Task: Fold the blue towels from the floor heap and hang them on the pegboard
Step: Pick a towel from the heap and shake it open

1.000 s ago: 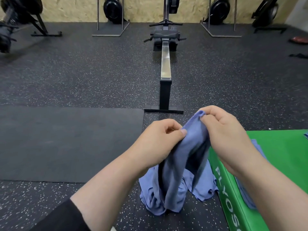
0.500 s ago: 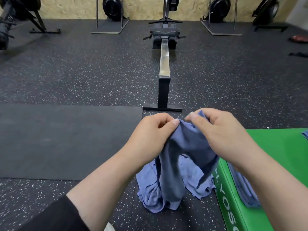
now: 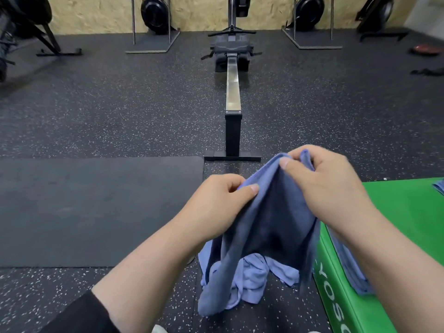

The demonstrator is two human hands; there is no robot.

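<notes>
Your left hand and right hand each pinched the blue towel's upper edge above the floor heap.

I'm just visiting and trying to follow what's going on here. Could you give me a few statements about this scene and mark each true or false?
1. Both the left hand and the right hand pinch the lifted blue cloth towel. True.
2. The floor heap of blue towels is gone. False: crumpled towels lie below the hands.
3. A green padded box stands to the right. True.
4. The long silver-railed rowing machine lies on the green box. False: it stands on the speckled black floor.
</notes>
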